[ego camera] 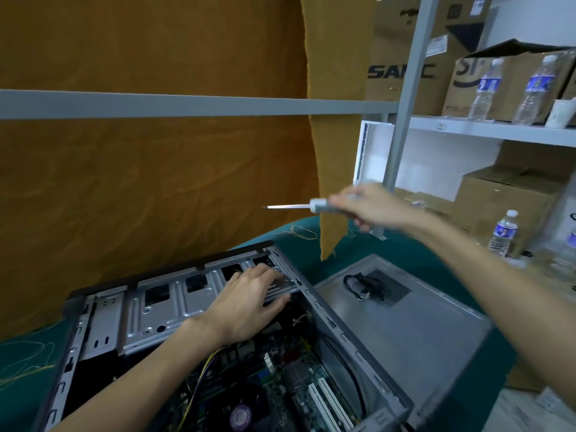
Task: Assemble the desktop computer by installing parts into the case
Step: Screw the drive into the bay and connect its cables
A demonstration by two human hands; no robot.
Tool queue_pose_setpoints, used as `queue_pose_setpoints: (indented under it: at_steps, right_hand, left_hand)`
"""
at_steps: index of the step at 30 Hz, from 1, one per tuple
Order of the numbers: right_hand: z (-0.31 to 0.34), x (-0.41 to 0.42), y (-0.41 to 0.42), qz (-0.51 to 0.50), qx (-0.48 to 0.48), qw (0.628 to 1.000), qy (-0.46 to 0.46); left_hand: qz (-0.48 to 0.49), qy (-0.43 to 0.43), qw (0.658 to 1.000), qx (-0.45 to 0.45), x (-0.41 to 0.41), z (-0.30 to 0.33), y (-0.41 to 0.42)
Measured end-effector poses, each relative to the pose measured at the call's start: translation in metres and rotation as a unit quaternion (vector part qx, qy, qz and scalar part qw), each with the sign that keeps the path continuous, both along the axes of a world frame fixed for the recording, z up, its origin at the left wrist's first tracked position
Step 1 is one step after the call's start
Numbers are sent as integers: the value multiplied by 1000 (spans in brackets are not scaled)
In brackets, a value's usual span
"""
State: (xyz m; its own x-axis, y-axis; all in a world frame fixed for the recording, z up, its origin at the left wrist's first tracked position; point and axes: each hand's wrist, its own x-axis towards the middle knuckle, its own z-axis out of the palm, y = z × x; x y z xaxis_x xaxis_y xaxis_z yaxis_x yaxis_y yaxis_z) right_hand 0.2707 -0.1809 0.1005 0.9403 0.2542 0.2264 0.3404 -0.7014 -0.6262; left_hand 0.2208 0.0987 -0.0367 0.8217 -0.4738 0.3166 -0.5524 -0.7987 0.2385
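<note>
- Computer case (149, 310) lies open on the desk (402, 247); left hand (249, 304) rests flat, fingers straight, at its far corner
- Right hand (371, 207) grips a screwdriver (296, 207) in open air above the case's far edge
- Side panel (405, 319) lies just right of the case

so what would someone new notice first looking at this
Probably the right hand, raised mid-frame gripping a screwdriver whose tip points left at the orange cloth. Below, the left hand rests on the drive bay of the open computer case, with the motherboard exposed at the bottom.
</note>
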Motion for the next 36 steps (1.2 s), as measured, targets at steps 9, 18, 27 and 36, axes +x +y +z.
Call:
queue_pose_setpoints:
  at_steps: [9, 18, 27, 36]
  right_hand:
    - [-241, -20, -19, -139, 4, 989, 43]
    - [-250, 0, -37, -193, -170, 965, -55]
    - [-231, 35, -73, -296, -257, 918, 60]
    - [-159, 5, -22, -201, 313, 915, 155]
  left_hand:
    - [25, -38, 999, -18, 5, -6, -9]
    - [21, -28, 999, 26, 2, -3, -14]
    - [25, -18, 999, 28, 0, -2, -14]
    - [15, -4, 999, -51, -2, 2, -14]
